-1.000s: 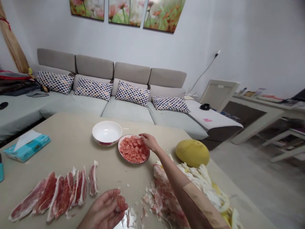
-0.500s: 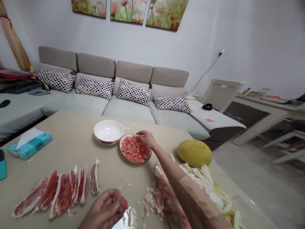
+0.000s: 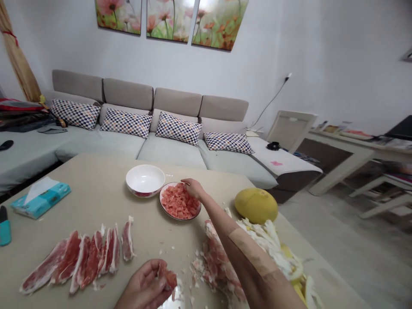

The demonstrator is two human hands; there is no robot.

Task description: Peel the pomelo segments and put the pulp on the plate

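My left hand, low in the middle of the view, pinches a torn piece of pink pomelo flesh. Farther off, my right hand is at the far right rim of a dark-edged plate, its fingers closed over the heap of pomelo pulp; what they hold, if anything, is hidden. Left of my left hand lies a row of pomelo segments in pale skin. Beneath my right forearm are a pile of red membranes and white and yellow peel.
A white bowl stands beside the plate. At the right is a whole yellow pomelo. A blue tissue pack and a teal-handled knife lie at the left. Beyond the table runs a sofa with checked cushions.
The view has tilted up slightly and shifted right. My right hand stays at the plate, and my left hand still holds the pomelo flesh, now turned a little.
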